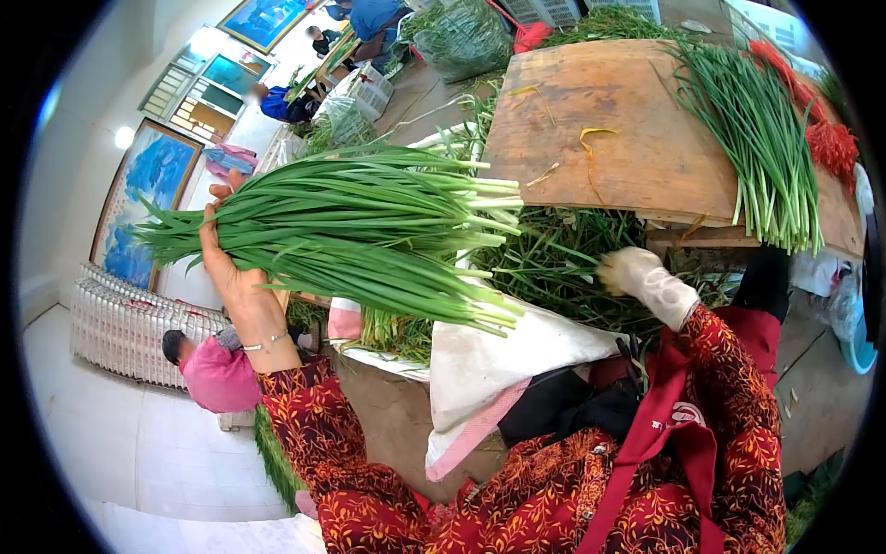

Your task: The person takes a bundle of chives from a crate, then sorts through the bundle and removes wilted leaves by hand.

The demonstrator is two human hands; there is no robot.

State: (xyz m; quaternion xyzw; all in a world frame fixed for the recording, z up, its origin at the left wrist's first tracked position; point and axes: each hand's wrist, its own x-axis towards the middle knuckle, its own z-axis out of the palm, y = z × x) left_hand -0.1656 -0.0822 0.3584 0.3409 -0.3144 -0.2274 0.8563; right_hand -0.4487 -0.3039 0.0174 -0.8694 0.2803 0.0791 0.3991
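A big bunch of green garlic chives (360, 226) lies across my bare left hand (231, 254), with the fingers and thumb wrapped round its leafy part. The pale cut ends point right, toward the wooden tabletop. On my right hand (646, 279) is a whitish glove; its fingertips are smeared by motion, so their grip cannot be made out. Below and beside that hand is a dark green heap of loose leaves and trimmings (563, 258). A white cloth sheet (508, 346) covers part of my lap.
Another bunch of chives (761, 148) rests on the wooden tabletop (609, 102) beside red twine (826, 143). Yellow strips (595, 138) lie on the wood. A person in pink (217, 374) crouches at left near a radiator (129, 323). Other people work at the back near a stuffed bag (461, 42).
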